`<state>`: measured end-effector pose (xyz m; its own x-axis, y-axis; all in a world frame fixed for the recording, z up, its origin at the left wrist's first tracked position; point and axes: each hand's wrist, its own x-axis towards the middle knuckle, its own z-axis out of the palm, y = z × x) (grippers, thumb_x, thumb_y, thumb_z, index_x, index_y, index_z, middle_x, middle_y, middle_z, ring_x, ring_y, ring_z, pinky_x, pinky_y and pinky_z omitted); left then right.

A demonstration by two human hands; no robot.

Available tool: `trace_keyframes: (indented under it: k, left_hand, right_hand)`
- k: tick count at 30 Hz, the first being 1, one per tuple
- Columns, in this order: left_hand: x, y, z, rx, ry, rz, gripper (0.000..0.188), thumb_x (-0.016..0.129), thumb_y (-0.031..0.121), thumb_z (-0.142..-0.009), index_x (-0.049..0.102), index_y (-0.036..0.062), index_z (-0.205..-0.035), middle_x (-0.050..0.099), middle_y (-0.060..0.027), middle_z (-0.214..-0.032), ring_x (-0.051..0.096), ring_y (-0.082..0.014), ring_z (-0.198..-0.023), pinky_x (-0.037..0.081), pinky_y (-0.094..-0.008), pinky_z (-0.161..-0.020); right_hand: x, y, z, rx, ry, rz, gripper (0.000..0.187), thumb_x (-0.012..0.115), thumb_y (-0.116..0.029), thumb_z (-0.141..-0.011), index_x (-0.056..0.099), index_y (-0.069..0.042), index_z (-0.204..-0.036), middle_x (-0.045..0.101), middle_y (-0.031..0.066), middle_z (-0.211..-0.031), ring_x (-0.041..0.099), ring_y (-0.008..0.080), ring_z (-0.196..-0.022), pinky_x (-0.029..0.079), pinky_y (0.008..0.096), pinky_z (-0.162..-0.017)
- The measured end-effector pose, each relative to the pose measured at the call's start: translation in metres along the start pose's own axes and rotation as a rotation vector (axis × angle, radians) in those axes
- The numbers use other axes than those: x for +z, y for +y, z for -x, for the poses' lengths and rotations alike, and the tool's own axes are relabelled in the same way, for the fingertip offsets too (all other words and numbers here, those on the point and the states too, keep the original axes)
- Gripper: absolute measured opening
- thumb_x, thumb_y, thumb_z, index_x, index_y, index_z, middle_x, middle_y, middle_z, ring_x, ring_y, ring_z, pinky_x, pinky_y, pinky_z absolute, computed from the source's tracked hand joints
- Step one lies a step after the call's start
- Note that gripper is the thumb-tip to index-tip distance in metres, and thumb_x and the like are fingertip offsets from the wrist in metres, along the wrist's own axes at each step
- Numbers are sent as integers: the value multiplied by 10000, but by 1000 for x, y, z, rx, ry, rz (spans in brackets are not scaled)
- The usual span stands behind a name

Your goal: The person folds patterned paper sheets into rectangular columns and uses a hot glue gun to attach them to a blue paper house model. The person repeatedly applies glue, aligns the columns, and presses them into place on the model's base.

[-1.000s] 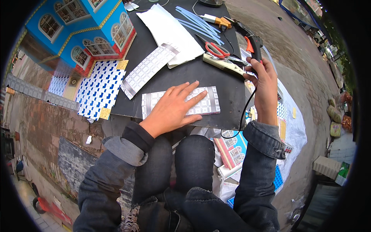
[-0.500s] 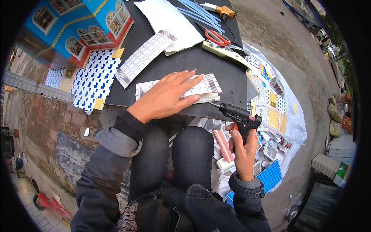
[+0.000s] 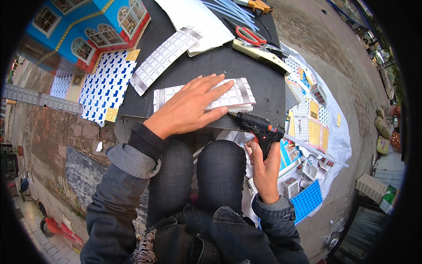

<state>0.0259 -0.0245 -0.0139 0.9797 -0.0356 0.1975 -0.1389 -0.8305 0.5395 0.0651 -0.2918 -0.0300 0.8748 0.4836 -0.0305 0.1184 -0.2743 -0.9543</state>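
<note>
Pressing patterned card [image 3: 241,89] on black table [image 3: 266,72] with spread left hand [image 3: 192,104], likely for steadiness. Apart, at 4 o'clock, gripping glue gun [image 3: 260,128] in right hand [image 3: 265,170], pointing nozzle [image 3: 233,114] at card's near edge. Farther out, leaving scissors [image 3: 250,35] reachable at 1 o'clock.

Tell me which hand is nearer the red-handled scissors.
Left. In the picture, the left hand lies on the patterned card, below-left of the scissors; the right hand, holding the glue gun, is farther below them.

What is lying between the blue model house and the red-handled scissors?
In the head view: black tabletop, then white sheets, with one end of a patterned strip on top.
</note>
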Motion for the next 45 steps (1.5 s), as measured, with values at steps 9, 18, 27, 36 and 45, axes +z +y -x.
trace_keyframes:
  k: [9, 18, 27, 36, 45]
  left_hand:
    - [6, -2, 1, 15, 19, -29, 604, 567, 336, -1017, 431, 101, -1557, 415, -213, -1574, 374, -385, -1469, 245, -494, -1238]
    - [8, -1, 2, 19, 30, -41, 601, 561, 362, -1019, 433, 135, -1561, 412, -209, -1578, 376, -385, -1467, 240, -508, -1240]
    - [10, -1, 1, 41, 60, -81, 579, 573, 384, -1003, 475, 191, -1541, 438, -206, -1556, 410, -376, -1444, 265, -511, -1235]
    - [9, 0, 2, 47, 41, -61, 575, 600, 331, -992, 481, 230, -1545, 398, -211, -1582, 372, -402, -1459, 230, -522, -1241]
    - [15, -1, 4, 86, 4, -227, 619, 525, 596, -985, 468, 338, -1545, 319, -130, -1652, 313, -402, -1495, 211, -537, -1245]
  right_hand:
    - [2, 13, 4, -63, 61, 38, 433, 608, -79, -1013, 455, 37, -1402, 661, 211, -1158, 664, 313, -1048, 510, 387, -908]
    - [-7, -1, 6, -7, 87, 132, 447, 601, -77, -1016, 436, 44, -1412, 662, 223, -1175, 672, 323, -1037, 507, 391, -904]
    - [-11, 3, 5, 8, 128, 101, 456, 591, -61, -1021, 418, 40, -1431, 651, 200, -1204, 660, 281, -1056, 506, 371, -909]
    - [-14, -8, 4, 19, 173, 74, 430, 557, -25, -1037, 413, 42, -1436, 648, 181, -1212, 660, 218, -1054, 538, 346, -892]
    - [-16, -12, 3, -26, 166, 169, 411, 535, -16, -1043, 406, 50, -1428, 654, 183, -1193, 677, 212, -1028, 586, 342, -861]
